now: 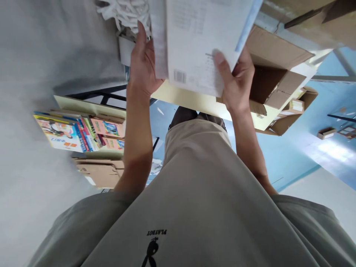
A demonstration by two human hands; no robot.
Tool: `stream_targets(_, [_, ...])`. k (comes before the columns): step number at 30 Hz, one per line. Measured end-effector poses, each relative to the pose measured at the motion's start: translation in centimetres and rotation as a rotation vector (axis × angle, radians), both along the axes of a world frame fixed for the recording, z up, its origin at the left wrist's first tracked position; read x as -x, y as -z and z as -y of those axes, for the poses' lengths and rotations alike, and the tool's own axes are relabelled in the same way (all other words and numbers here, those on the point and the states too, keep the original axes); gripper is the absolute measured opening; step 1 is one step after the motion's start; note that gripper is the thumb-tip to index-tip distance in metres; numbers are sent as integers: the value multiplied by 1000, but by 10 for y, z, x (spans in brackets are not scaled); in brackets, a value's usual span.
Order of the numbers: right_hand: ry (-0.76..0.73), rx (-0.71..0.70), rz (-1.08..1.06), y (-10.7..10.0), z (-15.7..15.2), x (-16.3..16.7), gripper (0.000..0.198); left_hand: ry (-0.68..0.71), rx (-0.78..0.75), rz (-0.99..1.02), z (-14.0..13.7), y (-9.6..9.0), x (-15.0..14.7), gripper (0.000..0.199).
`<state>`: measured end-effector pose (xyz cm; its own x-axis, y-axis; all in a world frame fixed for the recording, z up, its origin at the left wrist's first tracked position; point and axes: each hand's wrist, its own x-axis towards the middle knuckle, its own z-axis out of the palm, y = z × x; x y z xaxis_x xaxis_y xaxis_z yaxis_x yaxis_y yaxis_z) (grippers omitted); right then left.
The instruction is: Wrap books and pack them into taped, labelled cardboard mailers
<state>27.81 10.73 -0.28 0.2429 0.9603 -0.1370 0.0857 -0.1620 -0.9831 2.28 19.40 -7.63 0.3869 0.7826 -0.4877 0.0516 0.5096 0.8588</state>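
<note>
A thick white book with a barcode and small print on its cover is held up over a pale yellow tabletop. The upper part runs out of the top of the view. My right hand grips the right side, with the thumb pressed on the cover and the fingers behind. At the left side, my left hand has its palm against the book's edge. Its thumb points up, and its other fingers are largely hidden under the book.
White paper strips are heaped over a white container beyond my left hand. An open cardboard box stands to the right, with a smaller carton beside it. Stacked books and flattened cardboard lie on the left.
</note>
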Motion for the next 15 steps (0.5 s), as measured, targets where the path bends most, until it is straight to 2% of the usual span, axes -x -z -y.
stream_targets(3, [96,33,60,-8,26,-39,55,47,-218,137,13,-34,-41,39])
stream_targets(4, [119,37,64,-10,34,-50,60,68,-320,158,16,-40,-56,36])
stream_targets(7, [163,-9,-18,-14,54,-82,67,122,-557,195,19,-56,-98,50])
stream_targets(12, [116,-48,-140,-6,74,-144,60,204,-899,187,30,-105,-154,44])
stream_targets(13, [97,-89,-159,-4,76,-158,61,222,-965,167,32,-116,-161,44])
stream_targets(15, [107,-284,-123,-9,79,-189,68,291,-1098,56,37,-137,-170,50])
